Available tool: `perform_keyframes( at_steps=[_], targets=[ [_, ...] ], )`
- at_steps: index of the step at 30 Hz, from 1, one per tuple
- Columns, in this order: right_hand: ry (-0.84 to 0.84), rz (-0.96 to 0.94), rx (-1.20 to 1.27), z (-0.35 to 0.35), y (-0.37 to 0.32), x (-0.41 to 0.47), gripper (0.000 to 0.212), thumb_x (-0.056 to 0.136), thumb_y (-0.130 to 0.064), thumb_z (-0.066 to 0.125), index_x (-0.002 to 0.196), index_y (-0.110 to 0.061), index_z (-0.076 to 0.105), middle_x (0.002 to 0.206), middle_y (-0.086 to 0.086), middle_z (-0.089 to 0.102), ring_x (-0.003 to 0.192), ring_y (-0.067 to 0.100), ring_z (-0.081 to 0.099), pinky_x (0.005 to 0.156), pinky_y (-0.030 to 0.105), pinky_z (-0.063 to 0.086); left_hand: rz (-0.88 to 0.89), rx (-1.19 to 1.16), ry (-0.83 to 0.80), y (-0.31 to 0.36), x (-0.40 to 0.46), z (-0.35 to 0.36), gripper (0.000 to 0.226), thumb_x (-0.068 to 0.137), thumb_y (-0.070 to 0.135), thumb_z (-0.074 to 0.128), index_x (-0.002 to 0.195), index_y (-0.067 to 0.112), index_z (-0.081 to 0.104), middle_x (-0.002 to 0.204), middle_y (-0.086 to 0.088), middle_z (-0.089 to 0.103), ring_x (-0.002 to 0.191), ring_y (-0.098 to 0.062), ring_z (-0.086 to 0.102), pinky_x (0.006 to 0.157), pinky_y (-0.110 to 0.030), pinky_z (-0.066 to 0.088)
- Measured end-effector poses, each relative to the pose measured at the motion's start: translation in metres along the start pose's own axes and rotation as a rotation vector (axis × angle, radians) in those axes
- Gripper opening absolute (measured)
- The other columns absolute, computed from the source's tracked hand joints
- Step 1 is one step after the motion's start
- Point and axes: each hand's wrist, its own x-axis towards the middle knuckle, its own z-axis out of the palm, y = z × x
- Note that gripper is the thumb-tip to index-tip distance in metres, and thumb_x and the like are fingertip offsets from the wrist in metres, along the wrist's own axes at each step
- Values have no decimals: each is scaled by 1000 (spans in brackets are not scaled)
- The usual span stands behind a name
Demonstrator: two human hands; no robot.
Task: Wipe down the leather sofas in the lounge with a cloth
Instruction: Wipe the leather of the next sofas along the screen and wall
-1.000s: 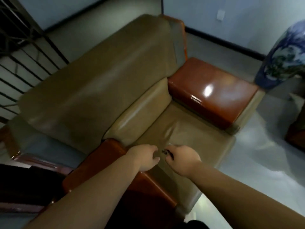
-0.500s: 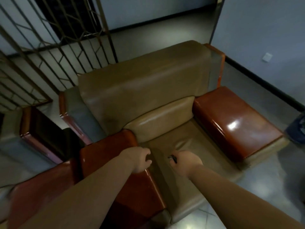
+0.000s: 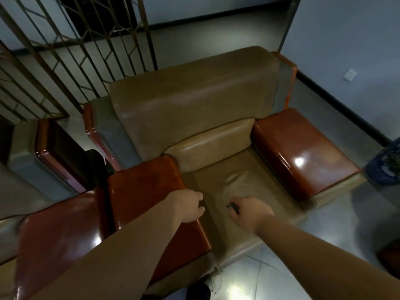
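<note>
Nearest to me, at the front edge of the tan leather armchair (image 3: 194,100), a dark shoe (image 3: 198,291) shows on the glossy tiled floor (image 3: 270,278); my two bare forearms reach out over that front edge. My left hand (image 3: 189,205) hovers over the inner edge of the armchair's left red-brown armrest (image 3: 149,191), its fingers curled loosely inward and holding nothing that I can see; my right hand (image 3: 251,214) is above the front of the seat cushion (image 3: 233,180), its fingers pinching a small dark object (image 3: 233,206), too small and dim for me to tell whether it is the cloth. The seat cushion is creased just beyond my right hand; the lumbar pad (image 3: 210,146) stands behind the seat, below the tall backrest. The right armrest (image 3: 303,152) shines with a spot of reflected light. Left of the armchair stands a second seat's red-brown arm (image 3: 58,232), touching or just beside the left armrest; I cannot tell which. Right of the armchair, at the frame edge, is a blue patterned vase (image 3: 387,165). Behind the armchair's backrest rises a metal lattice screen (image 3: 86,46); a pale wall (image 3: 346,40) with a dark skirting and a small white outlet plate (image 3: 350,75) lies to the armchair's far right.
</note>
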Motion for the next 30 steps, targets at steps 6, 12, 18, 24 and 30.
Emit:
perform_keyframes(
  at_steps=[6, 12, 18, 24, 30],
  targets=[
    [123, 39, 13, 13, 29, -63, 33, 100, -58, 43, 119, -40, 63, 88, -14, 62, 78, 7, 59, 63, 29, 50, 98, 68, 54, 50, -12, 19, 59, 109, 51, 47, 162, 26, 39, 159, -3, 50, 143, -26, 50, 109, -40, 48],
    [276, 227, 138, 30, 56, -159, 30, 99, -58, 43, 112, -39, 63, 79, -10, 64, 64, 7, 63, 62, 35, 61, 248, 66, 90, 122, -49, 70, 58, 106, 55, 49, 157, 29, 44, 150, -2, 56, 132, -26, 57, 96, -36, 48],
    [301, 395, 231, 65, 73, -281, 26, 99, -55, 42, 104, -39, 61, 70, -6, 66, 40, 8, 63, 45, 32, 60, 373, 94, 62, 184, -104, 136, 56, 104, 53, 53, 154, 30, 48, 146, 0, 59, 127, -24, 59, 92, -35, 49],
    [320, 537, 309, 98, 99, -400, 31, 99, -54, 39, 110, -35, 62, 69, -1, 68, 39, 10, 64, 51, 34, 61, 485, 239, 36, 255, -155, 168, 56, 105, 55, 50, 153, 27, 49, 150, -4, 57, 131, -28, 57, 105, -38, 49],
    [392, 670, 335, 127, 129, -498, 31, 99, -51, 36, 112, -38, 62, 71, -4, 69, 38, 10, 62, 55, 30, 59, 599, 367, 105, 345, -191, 187, 50, 104, 54, 52, 147, 27, 55, 146, -4, 60, 130, -28, 58, 105, -35, 49]
  ],
)
